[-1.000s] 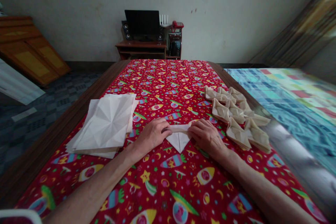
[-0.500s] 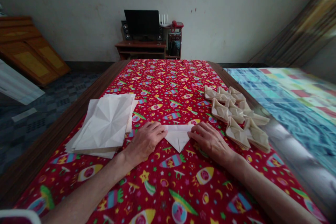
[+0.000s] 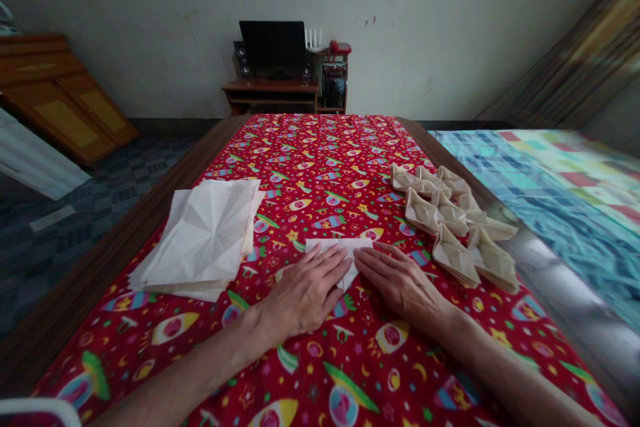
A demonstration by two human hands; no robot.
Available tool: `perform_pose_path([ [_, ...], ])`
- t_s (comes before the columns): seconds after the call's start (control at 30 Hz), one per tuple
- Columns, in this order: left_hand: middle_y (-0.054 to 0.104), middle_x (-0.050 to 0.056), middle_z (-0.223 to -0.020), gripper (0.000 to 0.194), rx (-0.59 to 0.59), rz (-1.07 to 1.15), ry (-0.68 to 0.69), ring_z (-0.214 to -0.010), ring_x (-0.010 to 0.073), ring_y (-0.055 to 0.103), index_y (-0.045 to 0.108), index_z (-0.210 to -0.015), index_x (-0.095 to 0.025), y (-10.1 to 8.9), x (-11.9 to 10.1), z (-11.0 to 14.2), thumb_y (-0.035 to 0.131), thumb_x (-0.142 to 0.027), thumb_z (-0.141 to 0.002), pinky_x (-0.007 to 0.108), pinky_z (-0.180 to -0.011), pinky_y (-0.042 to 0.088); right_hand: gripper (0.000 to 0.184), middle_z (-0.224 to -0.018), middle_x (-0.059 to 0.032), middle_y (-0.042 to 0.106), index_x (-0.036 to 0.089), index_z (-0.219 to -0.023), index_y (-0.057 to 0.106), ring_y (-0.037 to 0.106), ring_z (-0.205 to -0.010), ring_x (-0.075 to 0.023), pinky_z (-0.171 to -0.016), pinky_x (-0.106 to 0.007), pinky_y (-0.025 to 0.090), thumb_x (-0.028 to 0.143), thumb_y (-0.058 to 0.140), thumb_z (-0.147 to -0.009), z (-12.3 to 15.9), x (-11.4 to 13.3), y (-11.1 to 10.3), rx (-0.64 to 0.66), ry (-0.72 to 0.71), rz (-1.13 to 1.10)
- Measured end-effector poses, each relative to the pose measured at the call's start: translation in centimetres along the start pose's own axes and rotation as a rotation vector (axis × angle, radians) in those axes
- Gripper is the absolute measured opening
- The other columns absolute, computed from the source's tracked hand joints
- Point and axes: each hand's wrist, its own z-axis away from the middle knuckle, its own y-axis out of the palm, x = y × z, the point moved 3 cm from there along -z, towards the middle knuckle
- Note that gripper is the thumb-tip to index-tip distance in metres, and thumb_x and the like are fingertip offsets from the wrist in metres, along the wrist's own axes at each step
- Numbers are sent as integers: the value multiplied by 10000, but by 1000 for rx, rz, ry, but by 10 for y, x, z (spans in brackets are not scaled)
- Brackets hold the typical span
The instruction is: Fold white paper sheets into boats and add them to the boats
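Observation:
A small folded white paper [image 3: 340,242] lies on the red patterned cloth [image 3: 330,173] in front of me. Its straight top edge faces away; a pointed lower part is mostly covered by my hands. My left hand [image 3: 313,283] lies flat across the left and middle of the paper, fingers stretched out. On the right side, my right hand [image 3: 393,277] rests with its extended fingertips on the paper. To the left is a stack of creased white sheets [image 3: 205,233]. Folded cream paper pieces [image 3: 450,217] stand in several small piles at the right.
A monitor [image 3: 273,47] and a red telephone [image 3: 340,48] are on a desk [image 3: 270,85] at the far wall. A bed with a checked cover [image 3: 525,180] adjoins the table's right side. A wooden cabinet [image 3: 60,93] stands at the left. A white curved object [image 3: 40,405] pokes in at lower left.
Both hands have moved from gripping the paper's left and right ends onto its face. My left hand slid right and nearer, and the fingers of both hands have straightened.

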Motion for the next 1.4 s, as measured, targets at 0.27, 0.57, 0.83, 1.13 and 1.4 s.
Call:
perform_pose_path([
  [0.27,305,62,-1498,493,43,12,41,-1394,193,242,286,-1428,-178,3,4,5,360,-321,-962,415,-1147,232,407,-1270,-88,588,179,-1281,518,534,-1186,-216,-1005,-444,412,113,390,-901,4,1,-1,46,108,-132],
  [0.57,480,44,-1390,428,-28,51,-34,-1319,200,393,416,-1362,-219,-2,26,27,425,-200,-934,462,-1101,289,143,-1019,-47,710,203,-985,641,641,-962,-181,-848,-337,445,230,523,-908,2,-4,-4,-134,249,-137],
  [0.83,690,9,-790,107,-313,148,-225,-791,160,622,659,-742,-187,-9,52,2,618,-215,-837,318,-789,470,106,-803,-46,609,204,-796,586,561,-786,-188,-693,-309,444,289,584,-859,-4,-26,11,-136,503,-220],
  [1.13,607,64,-986,407,-137,55,-339,-960,228,559,587,-1027,-168,-11,65,-19,750,-338,-695,356,-850,455,360,-1011,-81,530,224,-1139,526,529,-901,-214,-735,-342,475,386,609,-828,-3,-46,18,-55,449,-219],
  [1.4,615,-33,-621,206,89,163,-500,-581,136,578,661,-761,-210,-20,73,-30,731,-371,-653,204,-501,344,306,-962,-68,503,200,-1053,538,522,-840,-197,-740,-348,475,388,612,-823,-11,-47,11,34,432,-227],
])
